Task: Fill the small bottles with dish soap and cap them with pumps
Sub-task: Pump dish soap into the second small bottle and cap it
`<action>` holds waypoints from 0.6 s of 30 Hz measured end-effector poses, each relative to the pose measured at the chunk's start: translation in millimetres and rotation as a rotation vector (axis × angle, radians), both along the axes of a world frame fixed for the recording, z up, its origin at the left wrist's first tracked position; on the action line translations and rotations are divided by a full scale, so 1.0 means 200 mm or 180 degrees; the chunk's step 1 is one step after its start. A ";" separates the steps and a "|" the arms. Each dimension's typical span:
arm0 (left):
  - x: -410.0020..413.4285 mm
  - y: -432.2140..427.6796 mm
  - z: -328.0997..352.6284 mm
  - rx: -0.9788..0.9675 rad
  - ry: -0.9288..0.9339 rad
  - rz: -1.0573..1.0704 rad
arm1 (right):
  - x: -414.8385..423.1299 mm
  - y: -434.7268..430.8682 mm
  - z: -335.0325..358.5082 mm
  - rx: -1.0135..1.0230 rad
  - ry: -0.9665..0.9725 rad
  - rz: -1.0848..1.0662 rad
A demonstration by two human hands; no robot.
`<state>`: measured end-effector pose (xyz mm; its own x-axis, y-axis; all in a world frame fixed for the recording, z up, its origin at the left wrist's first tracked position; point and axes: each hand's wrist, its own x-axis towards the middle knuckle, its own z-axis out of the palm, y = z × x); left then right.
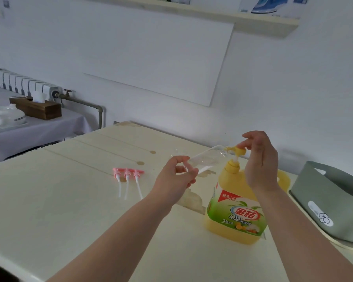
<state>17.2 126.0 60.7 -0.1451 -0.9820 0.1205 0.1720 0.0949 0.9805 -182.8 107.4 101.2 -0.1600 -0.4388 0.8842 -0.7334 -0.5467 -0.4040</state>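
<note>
A large yellow dish soap jug [236, 210] with a green label stands on the cream table [69, 200]. My right hand [260, 161] rests its fingers on the jug's yellow pump head [239, 151]. My left hand [176, 176] grips the base of a small clear bottle [207, 159], held tilted on its side with its mouth at the pump's spout. Three pink pumps [127, 176] with white tubes lie side by side on the table, left of my left hand.
A grey-green plastic basket [330, 202] stands at the right edge. A side table at far left carries a wooden tissue box [39, 107] and white dishes [6, 117]. A wall shelf [253, 19] hangs overhead.
</note>
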 end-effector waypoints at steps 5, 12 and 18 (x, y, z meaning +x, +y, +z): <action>-0.01 0.00 -0.01 0.0020 0.0000 0.0040 | 0.04 0.01 -0.09 -0.0245 0.0001 -0.0186; -0.02 0.00 -0.02 0.0044 -0.0056 0.0106 | 0.05 0.00 -0.09 -0.0167 0.0358 -0.0502; -0.02 0.01 0.01 -0.0032 -0.0109 0.0105 | 0.01 0.00 0.01 -0.0125 0.0287 -0.0208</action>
